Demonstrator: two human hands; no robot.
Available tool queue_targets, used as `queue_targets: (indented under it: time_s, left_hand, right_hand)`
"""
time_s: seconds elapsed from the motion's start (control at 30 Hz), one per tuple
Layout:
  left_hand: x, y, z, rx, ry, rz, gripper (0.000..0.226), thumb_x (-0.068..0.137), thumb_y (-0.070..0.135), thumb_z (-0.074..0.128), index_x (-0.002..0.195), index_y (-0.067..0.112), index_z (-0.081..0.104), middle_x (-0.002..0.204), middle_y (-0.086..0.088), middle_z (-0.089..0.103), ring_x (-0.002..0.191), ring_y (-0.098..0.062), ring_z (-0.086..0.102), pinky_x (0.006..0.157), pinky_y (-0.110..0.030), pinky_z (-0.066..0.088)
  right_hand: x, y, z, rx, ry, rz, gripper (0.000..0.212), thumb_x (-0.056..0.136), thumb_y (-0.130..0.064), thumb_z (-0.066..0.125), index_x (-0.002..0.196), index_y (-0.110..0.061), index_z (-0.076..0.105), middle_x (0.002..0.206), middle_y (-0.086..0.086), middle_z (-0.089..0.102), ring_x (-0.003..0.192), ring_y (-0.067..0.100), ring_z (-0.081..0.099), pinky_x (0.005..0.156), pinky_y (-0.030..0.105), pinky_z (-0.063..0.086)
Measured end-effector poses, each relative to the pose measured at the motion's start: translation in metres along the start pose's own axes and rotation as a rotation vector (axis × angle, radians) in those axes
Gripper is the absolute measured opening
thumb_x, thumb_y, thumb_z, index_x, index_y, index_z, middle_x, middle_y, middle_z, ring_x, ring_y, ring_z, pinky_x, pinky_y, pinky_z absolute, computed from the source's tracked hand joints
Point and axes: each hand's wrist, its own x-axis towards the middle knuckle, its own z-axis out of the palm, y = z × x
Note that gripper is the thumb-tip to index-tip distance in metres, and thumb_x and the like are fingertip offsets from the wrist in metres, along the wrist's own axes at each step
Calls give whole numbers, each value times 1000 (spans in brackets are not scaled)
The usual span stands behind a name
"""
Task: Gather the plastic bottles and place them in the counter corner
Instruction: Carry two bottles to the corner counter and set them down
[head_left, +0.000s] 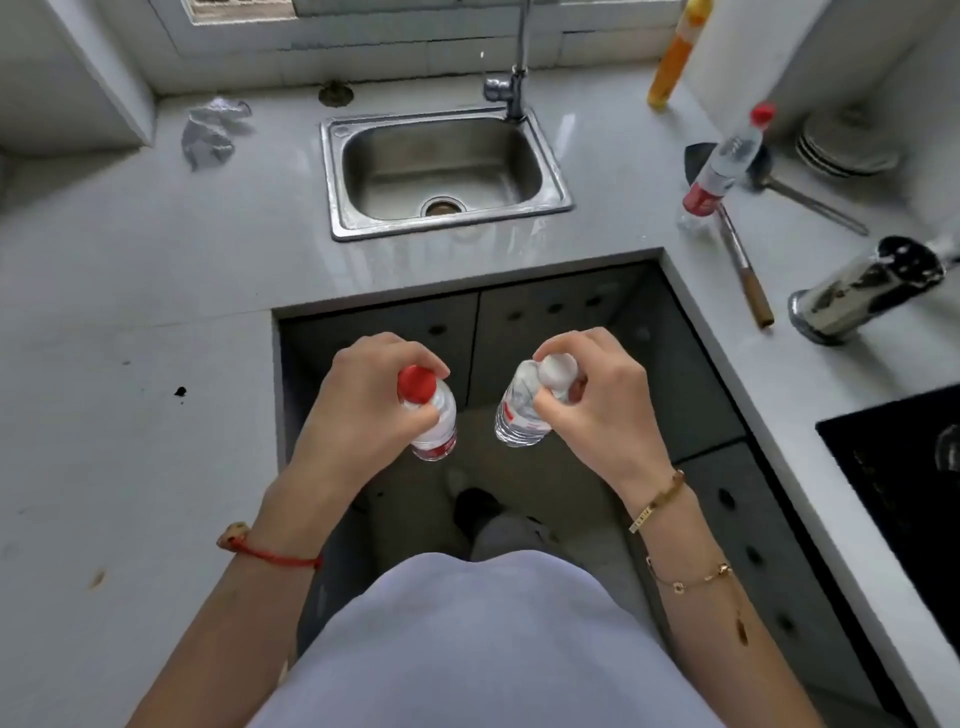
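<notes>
Fingers covered the neck of each held bottle, and the lower ends pointed away toward the floor, so their bases were hard to see. The left hand (358, 400) gripped a red-capped bottle (434, 415) near its top; the right hand (592, 400) clutched a pale-capped bottle (524, 410) the same way. Both hung in front of the grey counter (156, 291), below the steel sink (447, 171). Three clear bottles showed in all: the third bottle (727, 161), red-capped, stood on the right counter by a stack of plates (841, 145) partly cut off by a wall. One yellow spray can (675, 57) ran out of frame.
</notes>
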Motion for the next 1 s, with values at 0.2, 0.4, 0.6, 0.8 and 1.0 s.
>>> queue_targets:
  time_s: [0.2,0.4,0.6,0.8,1.0]
  left_hand:
    - [-18,29,27,22,-148,170,33,63,12,74,91,29,71,91,11,65,89,-9,60,77,-33,54]
    - [-37,71,63,38,-318,350,35,64,10,76,94,28,71,94,8,65,92,-12,60,77,-29,54]
    - [-53,94,86,72,-429,471,37,63,8,73,92,31,70,93,10,64,91,-12,60,75,-28,53]
    - [-96,135,118,74,-513,615,35,64,10,72,93,30,70,94,9,65,93,-14,59,78,-35,53]
    - [-162,172,146,70,-553,728,35,63,11,74,92,30,70,94,10,66,92,-13,59,77,-34,54]
  right_hand:
    - [-77,16,-26,-61,143,163,26,72,-13,70,94,-22,62,98,-4,56,84,7,57,66,7,42]
    - [-147,30,-54,-102,321,351,25,69,-9,69,91,-20,65,94,-1,58,76,10,55,65,10,39]
    - [-195,34,-69,-103,414,459,27,69,-7,66,92,-22,64,97,-3,57,81,9,56,67,15,46]
    - [-268,42,-90,-106,546,557,26,69,-9,65,90,-24,64,97,-5,57,78,7,56,65,10,42]
    - [-359,44,-107,-143,625,630,25,71,-10,65,90,-25,63,95,-7,56,75,4,53,63,9,39]
